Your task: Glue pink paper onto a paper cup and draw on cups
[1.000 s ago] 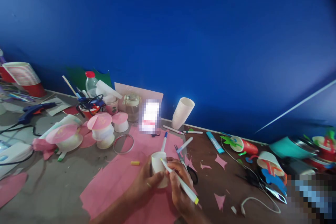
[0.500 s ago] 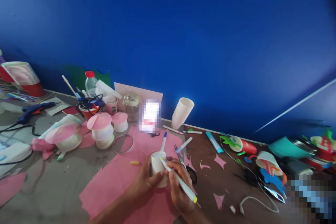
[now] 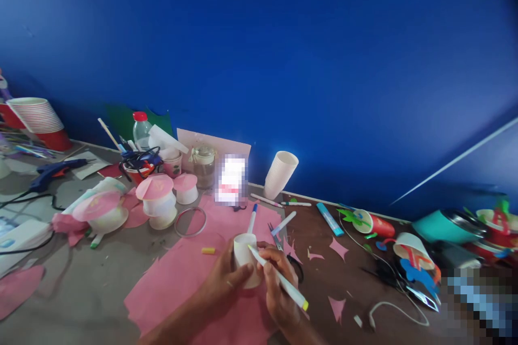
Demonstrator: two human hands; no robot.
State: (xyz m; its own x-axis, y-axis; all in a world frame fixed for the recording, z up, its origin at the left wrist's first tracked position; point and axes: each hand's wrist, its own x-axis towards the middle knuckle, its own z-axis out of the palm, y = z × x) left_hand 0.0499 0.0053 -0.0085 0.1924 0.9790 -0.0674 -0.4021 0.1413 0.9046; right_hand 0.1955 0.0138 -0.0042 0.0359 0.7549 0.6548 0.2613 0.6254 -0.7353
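A small white paper cup [image 3: 244,250] is gripped by my left hand [image 3: 224,272], thumb across its front. My right hand [image 3: 279,280] pinches a white marker with a yellow end [image 3: 293,294]; its yellow tip touches the cup near the rim. Beneath both hands lies a large pink paper sheet [image 3: 174,291]. Behind the cup rests a blue-tipped marker [image 3: 253,218]. Scissors [image 3: 279,240] lie partly hidden behind my right hand. A yellow marker cap [image 3: 208,250] sits on the pink sheet to the left.
White stacked cups [image 3: 281,172] lean by the blue wall. A glass jar [image 3: 203,164] and pink-topped cup pieces [image 3: 156,197] stand at the left, with a glue gun [image 3: 56,172] farther out. Pink paper scraps [image 3: 338,248], a cable [image 3: 399,304] and decorated cups [image 3: 380,223] lie to the right.
The marker and my right hand have shifted very slightly right and down, the tip still on the cup. My left hand keeps the cup in nearly the same place.
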